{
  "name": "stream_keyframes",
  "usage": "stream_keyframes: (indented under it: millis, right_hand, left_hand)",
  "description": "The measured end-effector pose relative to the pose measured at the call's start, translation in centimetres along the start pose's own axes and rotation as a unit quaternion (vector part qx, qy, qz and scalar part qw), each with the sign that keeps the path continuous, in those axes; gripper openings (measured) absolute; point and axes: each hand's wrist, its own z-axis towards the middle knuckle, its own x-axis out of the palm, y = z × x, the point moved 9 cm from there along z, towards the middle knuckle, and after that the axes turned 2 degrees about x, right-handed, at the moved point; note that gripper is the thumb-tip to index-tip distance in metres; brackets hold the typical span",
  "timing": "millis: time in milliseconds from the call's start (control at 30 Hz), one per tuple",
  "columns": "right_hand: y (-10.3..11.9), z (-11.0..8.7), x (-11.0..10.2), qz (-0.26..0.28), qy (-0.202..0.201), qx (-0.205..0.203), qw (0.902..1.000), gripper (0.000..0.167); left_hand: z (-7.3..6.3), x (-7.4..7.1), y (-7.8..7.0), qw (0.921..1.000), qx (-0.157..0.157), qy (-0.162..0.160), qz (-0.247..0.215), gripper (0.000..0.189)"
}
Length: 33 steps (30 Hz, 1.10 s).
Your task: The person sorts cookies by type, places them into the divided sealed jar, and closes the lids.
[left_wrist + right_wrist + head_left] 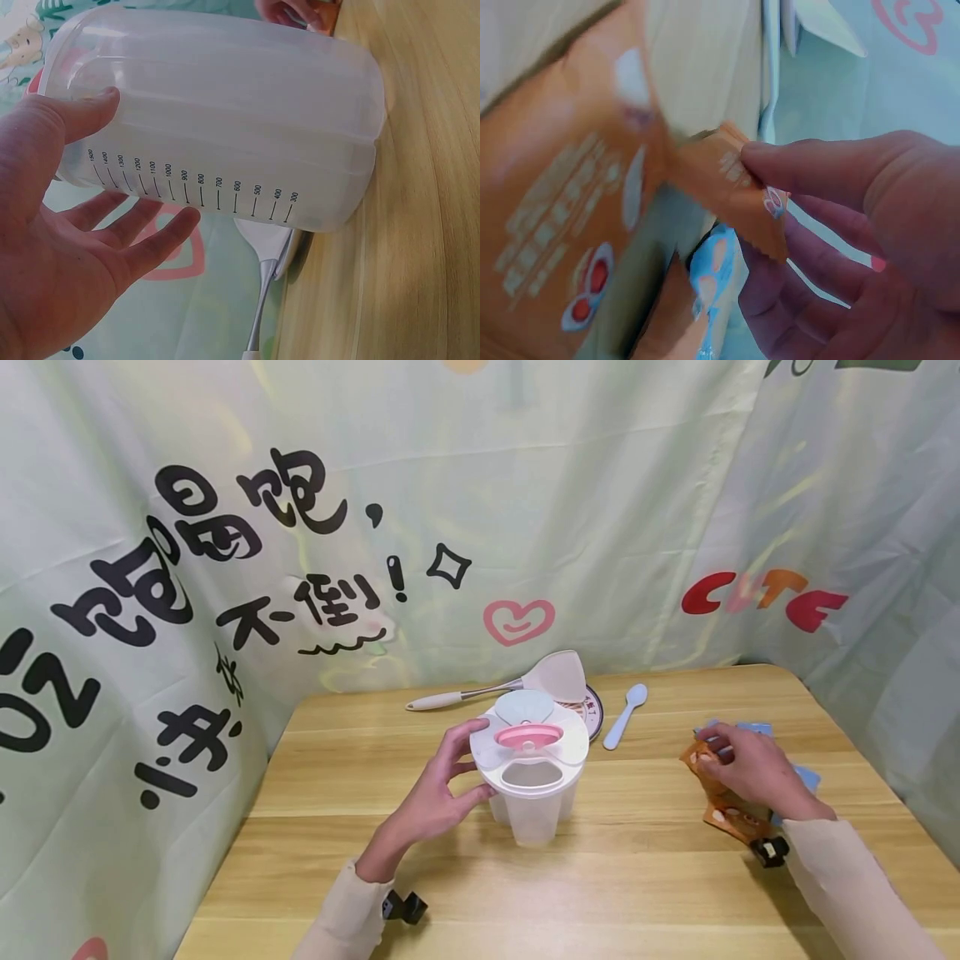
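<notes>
A translucent plastic storage container (536, 820) with a white lid and a pink cap stands upright on the table. My left hand (442, 793) grips its side near the lid. In the left wrist view, the thumb (94, 112) lies on the container wall, printed with a measuring scale, and the fingers are around the other side. On the right, my right hand (753, 770) pinches a small orange snack packet (731, 176) between thumb and fingers. Another orange packet (735, 820) lies below that hand, and blue packets (808, 777) are partly hidden behind it.
Behind the container lie a spatula (555, 675) and a round plate-like item (594, 714), partly covered. A light blue spoon (625, 718) rests right of them on the wooden table (360, 760). A printed curtain (600, 527) hangs along the table's back edge.
</notes>
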Motion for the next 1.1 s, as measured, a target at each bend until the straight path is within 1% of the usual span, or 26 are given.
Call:
stream_keyframes:
  millis: [100, 200, 267, 400, 500, 667, 900, 1100]
  right_hand:
    - [0.5, 0.0, -0.1, 0.007, -0.007, -0.001, 0.9999, 0.03]
    - [1.3, 0.1, -0.3, 0.013, -0.017, 0.0, 0.9998, 0.03]
    - [2.1, 0.0, -0.4, 0.018, -0.02, 0.002, 0.9996, 0.03]
    - [3.9, -0.1, -1.0, 0.025, -0.027, -0.007, 0.9993, 0.032]
    - [5.5, -0.2, -1.5, 0.032, -0.039, -0.023, 0.9985, 0.034]
    - [8.1, -0.7, -2.4, 0.043, -0.072, -0.055, 0.9949, 0.034]
    - [11.6, -1.7, -3.7, 0.072, -0.11, -0.092, 0.987, 0.031]
    - [14.5, -2.6, -4.8, 0.075, -0.141, -0.121, 0.9797, 0.03]
  left_hand:
    - [0.0, 0.0, 0.0, 1.0, -0.001, 0.0, -0.001, 0.086]
    - [0.0, 0.0, -0.1, 1.0, -0.001, 0.0, -0.002, 0.086]
    - [0.1, 0.0, -0.1, 1.0, -0.001, 0.0, -0.003, 0.086]
    - [0.1, 0.0, 0.0, 1.0, 0.0, 0.001, -0.003, 0.087]
    - [0.1, 0.0, 0.0, 1.0, 0.002, 0.001, -0.002, 0.086]
    - [0.0, 0.0, -0.1, 1.0, 0.005, -0.001, 0.0, 0.085]
    - [0.0, 0.0, -0.2, 1.0, 0.005, 0.0, 0.0, 0.086]
    - [0.0, 0.0, -0.2, 1.0, 0.008, -0.002, -0.001, 0.085]
